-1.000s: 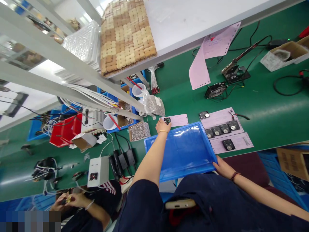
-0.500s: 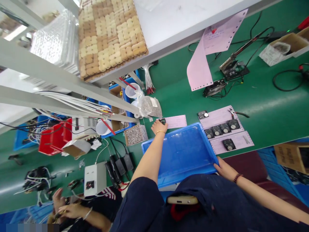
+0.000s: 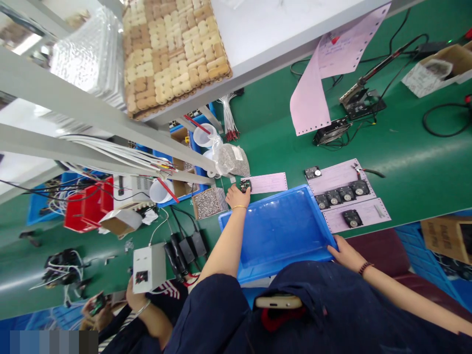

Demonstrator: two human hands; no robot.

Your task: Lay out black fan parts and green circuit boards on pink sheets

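Note:
My left hand [image 3: 237,197] reaches past the tray's far left corner, its fingers closed at a small circuit board [image 3: 246,185] with dark parts on it. That board is over the left end of a pink paper strip [image 3: 271,182]. On the other side, my right hand [image 3: 345,254] grips the near right corner of a blue plastic tray [image 3: 283,226], thumb over the rim. The tray has nothing in it and is close against my body. Right of it, several black fans [image 3: 347,194] lie in a row on pink sheets, with another black fan [image 3: 352,219] nearer me.
Left of the tray stand a box of small metal parts [image 3: 206,203], a bag of parts [image 3: 233,160] and black power adapters [image 3: 186,248]. A shelf edge [image 3: 265,64] overhangs the green bench. Cutters [image 3: 370,172] lie right; a co-worker's hands [image 3: 138,297] are at lower left.
My left hand has shifted slightly left along the paper, and the circuit board has moved with it. My right hand stays on the tray corner. The co-worker's hands have moved apart.

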